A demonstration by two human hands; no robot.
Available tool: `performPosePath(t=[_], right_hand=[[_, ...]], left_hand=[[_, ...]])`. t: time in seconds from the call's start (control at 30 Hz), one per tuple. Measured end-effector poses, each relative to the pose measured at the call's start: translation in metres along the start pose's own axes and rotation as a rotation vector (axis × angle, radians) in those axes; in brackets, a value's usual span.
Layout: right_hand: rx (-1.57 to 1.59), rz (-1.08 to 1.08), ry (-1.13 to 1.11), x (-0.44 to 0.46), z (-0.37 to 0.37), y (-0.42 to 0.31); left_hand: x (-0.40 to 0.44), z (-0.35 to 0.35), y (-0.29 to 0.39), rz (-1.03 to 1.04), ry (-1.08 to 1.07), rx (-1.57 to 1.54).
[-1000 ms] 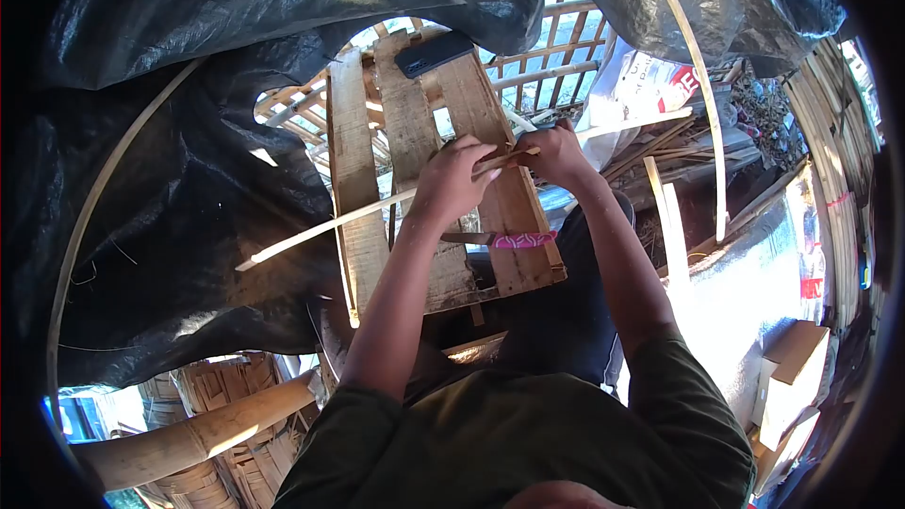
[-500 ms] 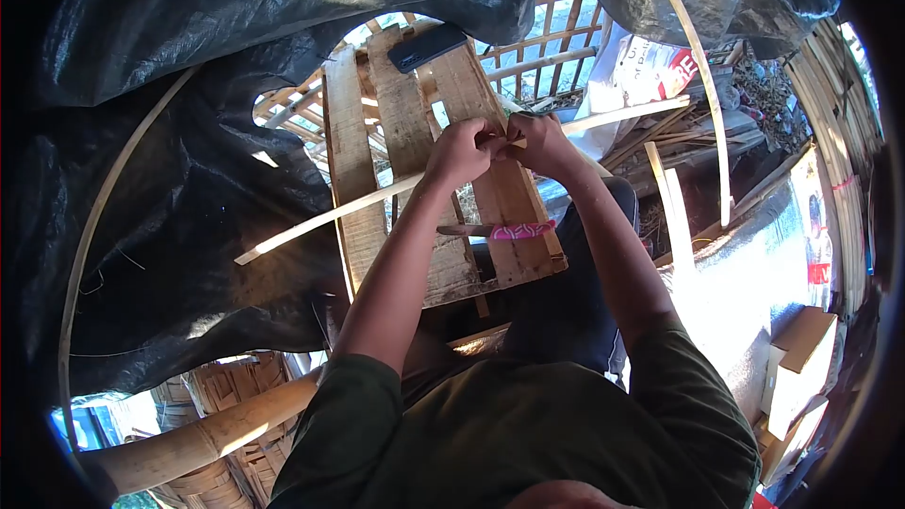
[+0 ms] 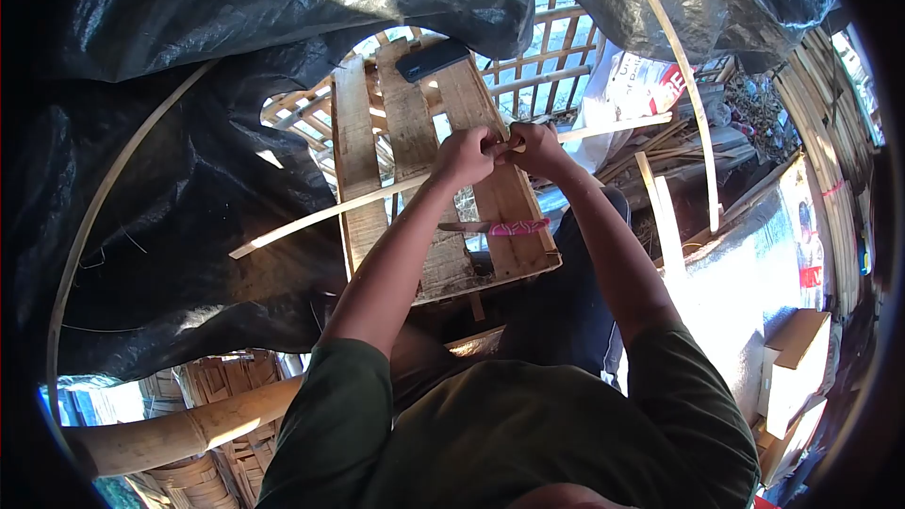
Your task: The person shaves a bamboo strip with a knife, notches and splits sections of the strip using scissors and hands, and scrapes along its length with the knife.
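A long, pale bamboo strip (image 3: 325, 217) runs slantwise across the slatted wooden bench (image 3: 358, 146), its left end over the black sheet and its right end up toward the white sack. My left hand (image 3: 466, 156) is closed around the strip near its middle. Close beside it, almost touching, my right hand (image 3: 535, 149) also grips the strip. The fingertips partly hide the piece between them. On the bench below my hands lies a knife with a pink patterned handle (image 3: 517, 228), its blade pointing left. A dark phone (image 3: 432, 59) rests at the bench's far end.
Black plastic sheeting (image 3: 189, 188) hangs left and overhead. Bent bamboo strips (image 3: 693, 94) arch on both sides. Upright pale strips (image 3: 667, 221) stand at right, near a cardboard box (image 3: 797, 358). A printed sack (image 3: 636, 85) sits behind, and a thick bamboo pole (image 3: 189, 424) lies lower left.
The view has shifted slightly. Both hands stay close together on the bamboo strip, and its right end now sits a little lower and further left in view.
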State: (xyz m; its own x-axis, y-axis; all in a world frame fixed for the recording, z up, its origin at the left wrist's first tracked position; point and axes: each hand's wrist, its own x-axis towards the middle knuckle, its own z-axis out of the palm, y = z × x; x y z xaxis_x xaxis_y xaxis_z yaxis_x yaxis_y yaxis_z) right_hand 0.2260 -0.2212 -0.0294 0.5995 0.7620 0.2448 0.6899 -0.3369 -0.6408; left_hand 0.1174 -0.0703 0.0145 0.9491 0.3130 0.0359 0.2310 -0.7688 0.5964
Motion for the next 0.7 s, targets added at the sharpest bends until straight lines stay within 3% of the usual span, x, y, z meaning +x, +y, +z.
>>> performPosePath(t=[0.27,0.37,0.5,0.7], right_hand=[[-0.016,0.061,-0.038,-0.002,-0.006,-0.009],[0.022,0.155,-0.125,-0.002,-0.008,-0.009],[-0.047,0.098,-0.141,0.001,-0.01,-0.006],[-0.001,0.177,-0.225,0.004,-0.014,-0.007]], left_hand=[[0.003,0.003,-0.018,0.049,-0.063,-0.297],[0.0,0.002,-0.015,0.154,-0.043,-0.248],[-0.014,0.009,-0.001,0.105,0.084,-0.204],[-0.011,0.01,0.001,0.162,0.046,-0.218]])
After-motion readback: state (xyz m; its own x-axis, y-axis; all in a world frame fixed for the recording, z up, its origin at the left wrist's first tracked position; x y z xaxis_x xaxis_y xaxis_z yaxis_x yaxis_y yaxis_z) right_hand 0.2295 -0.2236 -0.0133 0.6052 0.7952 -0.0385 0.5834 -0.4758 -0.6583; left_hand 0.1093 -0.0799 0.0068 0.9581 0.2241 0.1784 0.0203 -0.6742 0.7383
